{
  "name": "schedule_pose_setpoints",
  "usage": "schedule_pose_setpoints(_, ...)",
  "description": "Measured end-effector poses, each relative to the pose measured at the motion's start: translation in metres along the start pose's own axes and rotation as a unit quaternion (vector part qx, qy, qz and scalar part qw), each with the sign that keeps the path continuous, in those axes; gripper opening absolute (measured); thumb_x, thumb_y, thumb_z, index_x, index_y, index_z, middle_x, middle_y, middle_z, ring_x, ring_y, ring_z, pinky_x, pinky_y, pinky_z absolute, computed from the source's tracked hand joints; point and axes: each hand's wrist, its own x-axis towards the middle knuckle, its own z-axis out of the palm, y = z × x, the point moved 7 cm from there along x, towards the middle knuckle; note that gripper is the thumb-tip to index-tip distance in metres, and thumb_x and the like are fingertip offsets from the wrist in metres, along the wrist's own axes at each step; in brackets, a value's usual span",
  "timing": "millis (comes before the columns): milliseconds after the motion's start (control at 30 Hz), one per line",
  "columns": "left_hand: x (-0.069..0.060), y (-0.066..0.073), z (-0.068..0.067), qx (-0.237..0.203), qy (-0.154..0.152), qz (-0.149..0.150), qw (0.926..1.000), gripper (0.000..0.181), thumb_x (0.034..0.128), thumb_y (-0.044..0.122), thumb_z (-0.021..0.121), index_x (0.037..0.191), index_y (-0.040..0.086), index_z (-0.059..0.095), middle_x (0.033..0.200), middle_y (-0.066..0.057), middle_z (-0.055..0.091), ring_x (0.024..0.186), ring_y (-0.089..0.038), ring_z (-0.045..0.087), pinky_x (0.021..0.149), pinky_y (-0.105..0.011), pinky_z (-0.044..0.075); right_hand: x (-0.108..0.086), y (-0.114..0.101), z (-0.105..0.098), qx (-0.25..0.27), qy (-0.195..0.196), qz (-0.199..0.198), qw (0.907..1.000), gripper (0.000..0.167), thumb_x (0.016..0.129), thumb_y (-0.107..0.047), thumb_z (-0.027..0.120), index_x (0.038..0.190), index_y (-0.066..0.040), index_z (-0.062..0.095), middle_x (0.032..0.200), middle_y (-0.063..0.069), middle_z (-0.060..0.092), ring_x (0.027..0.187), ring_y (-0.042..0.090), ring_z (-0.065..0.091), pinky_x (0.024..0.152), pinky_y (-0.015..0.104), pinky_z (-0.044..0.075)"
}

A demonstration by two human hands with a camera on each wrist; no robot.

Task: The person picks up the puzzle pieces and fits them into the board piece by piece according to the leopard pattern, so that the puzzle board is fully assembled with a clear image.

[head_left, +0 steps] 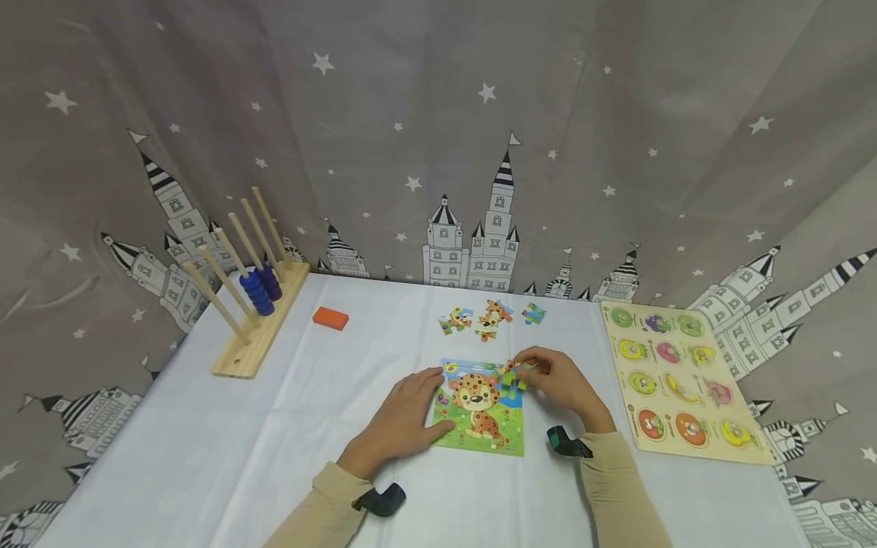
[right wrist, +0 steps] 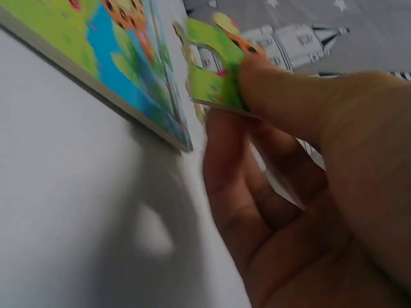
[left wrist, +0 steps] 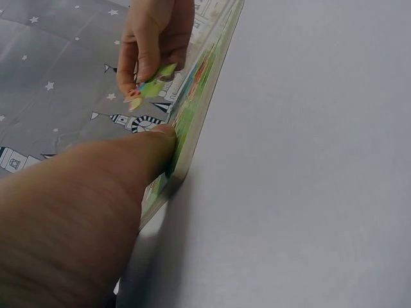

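Note:
A square leopard picture puzzle board [head_left: 479, 441] lies on the white table in front of me. My left hand [head_left: 404, 415] rests along its left side, fingers extended, thumb on the lower part of that edge; the left wrist view shows the thumb against the board's rim [left wrist: 192, 122]. Above the board's upper right corner my right hand [head_left: 558, 380] pinches a green and orange puzzle piece [right wrist: 215, 61] between thumb and fingers. In the right wrist view that piece is tilted and apart from the board. Several loose puzzle pieces [head_left: 455, 320] lie behind the board.
To the left stands a wooden peg rack [head_left: 250, 354] with blue and purple rings [head_left: 256, 293]. An orange block [head_left: 330, 318] lies near it. A wooden fruit puzzle board [head_left: 692, 380] lies on the right. A grey curtain [head_left: 411, 99] with stars and castles hangs behind the table.

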Motion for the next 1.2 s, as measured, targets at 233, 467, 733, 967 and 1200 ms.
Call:
schedule_pose_setpoints(233,0.000,-0.002,0.002,0.007,0.003,0.003,1.0000,0.082,0.0925,0.059,0.064,0.154,0.010,0.042,0.163,-0.007,0.039,0.151,-0.027,0.036,0.125,-0.049,0.030,-0.017,-0.011,0.026,-0.017,-0.059,-0.015,0.9980,0.011,0.095,-0.015,0.072,0.105,-0.019,0.074,0.087,0.002,0.066,0.070,0.015,0.055,0.058,0.026,0.048)
schedule_pose_setpoints(467,-0.001,-0.001,0.001,0.006,0.007,0.011,0.9999,0.081,0.0921,0.057,0.066,0.153,0.008,0.043,0.162,-0.008,0.040,0.150,-0.029,0.038,0.124,-0.051,0.032,-0.022,-0.015,0.032,-0.054,-0.051,-0.012,0.9971,0.009,0.093,-0.016,0.075,0.100,-0.022,0.074,0.081,-0.004,0.064,0.069,0.012,0.053,0.059,0.023,0.044)
schedule_pose_setpoints(733,-0.002,0.001,-0.001,0.004,0.006,0.009,0.9999,0.079,0.0927,0.054,0.067,0.152,0.007,0.044,0.161,-0.009,0.040,0.150,-0.030,0.038,0.124,-0.051,0.032,-0.024,-0.016,0.035,-0.086,-0.024,-0.010,0.9959,0.011,0.090,-0.015,0.077,0.098,-0.022,0.074,0.080,-0.006,0.063,0.073,0.012,0.054,0.064,0.025,0.046)
schedule_pose_setpoints(967,-0.001,0.002,-0.001,0.005,0.003,0.007,1.0000,0.079,0.0929,0.055,0.066,0.153,0.008,0.043,0.162,-0.009,0.040,0.150,-0.030,0.038,0.124,-0.050,0.032,-0.024,-0.014,0.037,-0.107,-0.010,-0.007,0.9942,0.013,0.088,-0.013,0.079,0.098,-0.019,0.074,0.081,-0.006,0.061,0.074,0.010,0.052,0.065,0.023,0.044)
schedule_pose_setpoints(1200,0.000,0.002,-0.003,0.001,0.010,0.011,0.9999,0.079,0.0929,0.054,0.066,0.153,0.007,0.044,0.161,-0.009,0.040,0.150,-0.030,0.038,0.124,-0.051,0.032,-0.023,-0.017,0.037,-0.114,-0.004,-0.003,0.9935,0.013,0.088,-0.011,0.080,0.097,-0.019,0.074,0.082,-0.006,0.060,0.076,0.010,0.052,0.067,0.023,0.045)
